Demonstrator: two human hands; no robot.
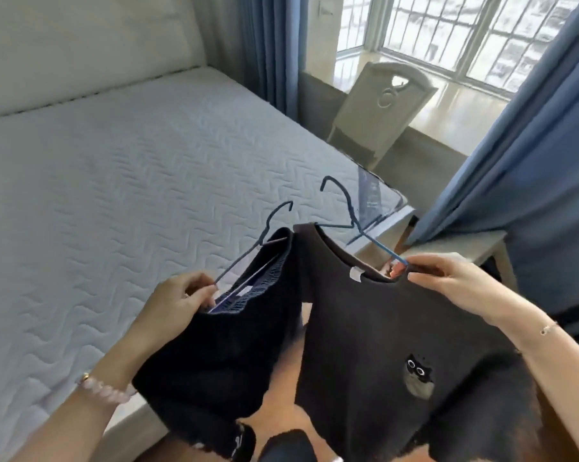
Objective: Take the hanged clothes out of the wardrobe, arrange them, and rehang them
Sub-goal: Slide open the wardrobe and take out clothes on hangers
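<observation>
Brown tee (381,328) w/ cat print (418,378): out of the wardrobe, in the air at 5 o'clock of view, on its tee hanger (390,251). Hanger is tipped, hook pointing away to 11 o'clock, one arm poking out of the neck hole. R hand (448,275) pinches that arm end at the neckline w/ fingers curled. Prob. holds there so wire and collar don't slip apart.

Dark bottoms (221,345) (elastic waist; shorts or skirt, can't tell) just beside the tee at its 9 o'clock, edges touching. L hand (178,298) grips the lower end of the bottoms hanger (238,264) plus the waistband, fingers closed round both. One garment per hand keeps the hooks from tangling.

Both items hang over the bed (114,195) edge. Judgement: about to lay them on the mattress to arrange; rehang not yet done.

Around: small bench (465,245) at 3 o'clock, chair (381,108) and window (465,28) at 1 o'clock, blue curtain (531,161) at 2 o'clock
</observation>
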